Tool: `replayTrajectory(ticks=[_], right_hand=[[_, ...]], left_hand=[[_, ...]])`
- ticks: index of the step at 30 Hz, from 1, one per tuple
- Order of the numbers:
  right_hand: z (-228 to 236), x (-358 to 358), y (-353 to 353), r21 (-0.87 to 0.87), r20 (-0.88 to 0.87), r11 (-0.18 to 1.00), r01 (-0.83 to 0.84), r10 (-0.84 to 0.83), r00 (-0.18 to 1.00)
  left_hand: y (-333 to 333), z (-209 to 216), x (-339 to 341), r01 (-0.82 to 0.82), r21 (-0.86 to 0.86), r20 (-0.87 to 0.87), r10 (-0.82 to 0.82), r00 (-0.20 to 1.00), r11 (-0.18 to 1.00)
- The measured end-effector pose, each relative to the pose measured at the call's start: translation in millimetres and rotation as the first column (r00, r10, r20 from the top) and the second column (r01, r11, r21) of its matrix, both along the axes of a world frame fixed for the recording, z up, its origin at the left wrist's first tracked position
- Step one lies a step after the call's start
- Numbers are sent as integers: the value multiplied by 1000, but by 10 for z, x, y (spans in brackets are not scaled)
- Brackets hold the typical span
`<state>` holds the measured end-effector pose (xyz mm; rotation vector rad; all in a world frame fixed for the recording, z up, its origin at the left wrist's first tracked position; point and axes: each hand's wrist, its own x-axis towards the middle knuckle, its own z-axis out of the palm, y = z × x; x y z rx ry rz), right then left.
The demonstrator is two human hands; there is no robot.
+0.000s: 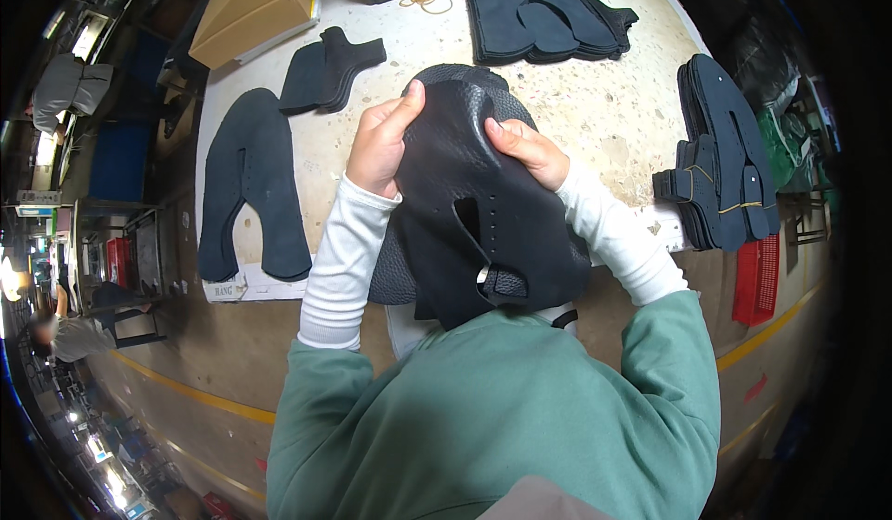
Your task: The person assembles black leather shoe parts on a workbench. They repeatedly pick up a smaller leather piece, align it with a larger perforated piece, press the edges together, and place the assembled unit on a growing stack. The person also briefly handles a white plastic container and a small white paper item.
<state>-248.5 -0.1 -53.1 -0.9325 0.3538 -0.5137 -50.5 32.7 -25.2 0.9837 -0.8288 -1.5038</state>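
Observation:
A black leather shoe-upper piece (pixel 446 162) hangs between my hands at the table's front edge, its top bulging and pebble-grained. It has a long slot and a row of small punched holes down its middle. My left hand (pixel 381 144) grips its left side, thumb on top and the other fingers hidden behind. On the right side my right hand (pixel 531 153) holds it the same way, thumb pressing near the raised fold. More pebbled black leather shows behind and below it, partly over the table edge.
On the pale speckled table (pixel 623 148) lie U-shaped black pieces (pixel 243 162) and smaller black pieces (pixel 327 72) at left. Another stack (pixel 531 18) sits at the back, banded bundles (pixel 729 162) at right. A cardboard box (pixel 255 13) stands back left; a red crate (pixel 757 278) is below the right edge.

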Motion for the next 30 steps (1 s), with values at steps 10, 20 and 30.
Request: replayTrajectory(ticks=[10,20,30], right_hand=[[166,24,-74,-243,-115,963,116,-147,982],[459,336,-733,-886,-444,334,-322,-407,798],[233,483,-537,-632,-441,741,-226,-104,892]], left_hand=[[-183,-122,186,-13,-104,453,58,890,995],[-222,-202,-191,-86,-515,630,445,636,853],[-317,-257,40,-266,-535,395,515,761,802]])
